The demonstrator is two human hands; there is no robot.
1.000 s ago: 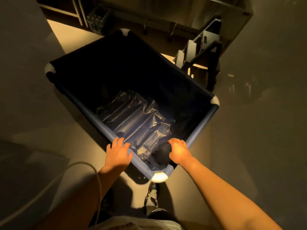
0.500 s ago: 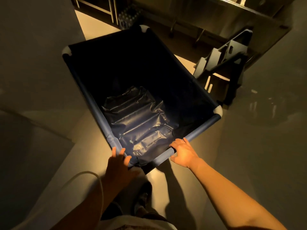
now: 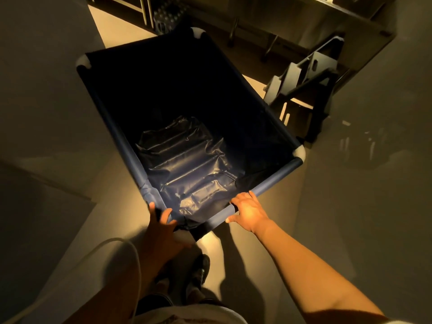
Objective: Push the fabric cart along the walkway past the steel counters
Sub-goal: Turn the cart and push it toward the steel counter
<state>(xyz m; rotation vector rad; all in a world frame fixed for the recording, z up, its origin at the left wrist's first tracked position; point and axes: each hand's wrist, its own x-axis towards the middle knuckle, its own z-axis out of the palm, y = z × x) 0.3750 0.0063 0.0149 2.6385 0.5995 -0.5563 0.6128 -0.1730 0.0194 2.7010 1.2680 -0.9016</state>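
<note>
the fabric cart is being held ahead of both hands — its long axis running away and leftward; left hand is gripping the near corner, right hand the near rail.

— What are you looking at?

— The fabric cart, standing skewed on the pale walkway right in front of me. Dark blue cloth is wrapping its rails, and white caps are showing at three corners.

— Anything inside?

— Only crinkled, shiny blue lining lying across the bottom.

— And the steel counters?

— They are sitting just past the cart's far corner, up at the right, dim, with thin legs showing underneath.
</note>
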